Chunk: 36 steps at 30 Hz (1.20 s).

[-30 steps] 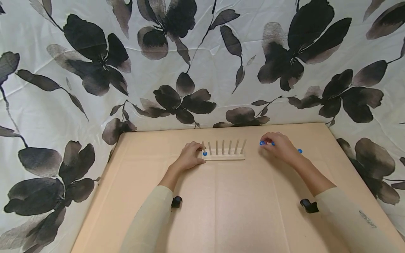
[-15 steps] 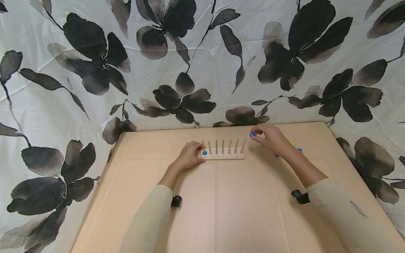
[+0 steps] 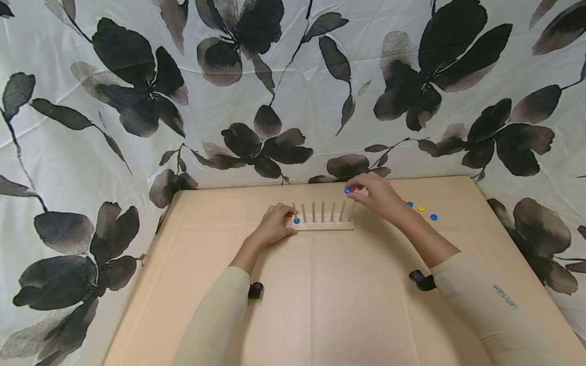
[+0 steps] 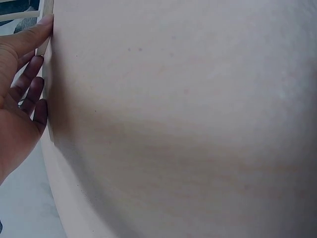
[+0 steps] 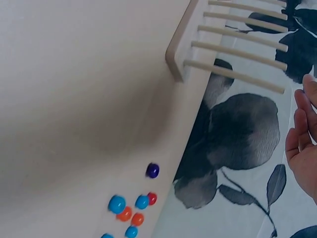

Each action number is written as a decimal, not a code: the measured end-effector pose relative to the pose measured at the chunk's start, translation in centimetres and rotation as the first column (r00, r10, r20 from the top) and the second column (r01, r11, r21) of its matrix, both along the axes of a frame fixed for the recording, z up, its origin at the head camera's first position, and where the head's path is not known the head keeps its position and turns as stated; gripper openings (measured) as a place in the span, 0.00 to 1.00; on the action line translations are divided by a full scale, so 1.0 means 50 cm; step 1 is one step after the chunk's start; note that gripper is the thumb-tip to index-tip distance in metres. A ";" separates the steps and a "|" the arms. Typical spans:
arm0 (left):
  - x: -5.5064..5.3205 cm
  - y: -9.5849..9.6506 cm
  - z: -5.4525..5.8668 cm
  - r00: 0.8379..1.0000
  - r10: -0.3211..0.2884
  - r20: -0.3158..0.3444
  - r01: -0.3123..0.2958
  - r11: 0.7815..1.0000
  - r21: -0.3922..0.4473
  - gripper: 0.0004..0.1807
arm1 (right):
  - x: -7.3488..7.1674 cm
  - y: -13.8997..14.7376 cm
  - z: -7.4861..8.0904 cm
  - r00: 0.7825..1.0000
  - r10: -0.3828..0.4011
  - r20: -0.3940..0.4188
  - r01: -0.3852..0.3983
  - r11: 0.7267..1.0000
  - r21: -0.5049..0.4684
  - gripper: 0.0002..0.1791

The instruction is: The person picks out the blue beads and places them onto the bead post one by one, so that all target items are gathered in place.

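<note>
One blue bead (image 3: 348, 190), pinched in the grip of our right hand (image 3: 373, 192), is raised near the right end of the wooden pegboard (image 3: 322, 226) on the table (image 3: 311, 295). Our left hand (image 3: 273, 224), its grip clasped on the pegboard's left end, sits beside a second blue bead (image 3: 296, 220) low on the end peg (image 3: 295, 212). For threading, we judge best: pegboard braced flat, raised bead aligned straight before any lowering.
</note>
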<state>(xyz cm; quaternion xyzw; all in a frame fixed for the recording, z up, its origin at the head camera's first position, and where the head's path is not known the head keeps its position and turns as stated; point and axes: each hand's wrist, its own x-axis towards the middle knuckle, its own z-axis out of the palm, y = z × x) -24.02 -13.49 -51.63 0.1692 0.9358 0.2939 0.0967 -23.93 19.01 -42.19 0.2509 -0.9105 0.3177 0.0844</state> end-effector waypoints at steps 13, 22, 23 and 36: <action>-0.006 0.002 -0.001 1.000 0.016 0.015 -0.016 1.000 0.001 0.28 | -0.003 -0.072 0.008 0.998 0.044 0.036 -0.044 0.999 -0.020 0.12; -0.003 0.001 -0.003 1.000 0.008 0.015 -0.008 1.000 0.000 0.28 | -0.006 -0.118 0.000 0.995 0.051 0.085 -0.047 0.998 -0.049 0.11; -0.003 0.001 -0.003 1.000 0.008 0.011 -0.008 1.000 0.000 0.28 | -0.006 -0.122 -0.002 0.995 0.054 0.083 -0.049 0.997 -0.052 0.11; -0.002 -0.003 -0.007 1.000 -0.011 -0.014 0.011 1.000 -0.014 0.27 | -0.015 -0.186 -0.006 0.995 0.092 0.049 -0.092 0.996 -0.014 0.10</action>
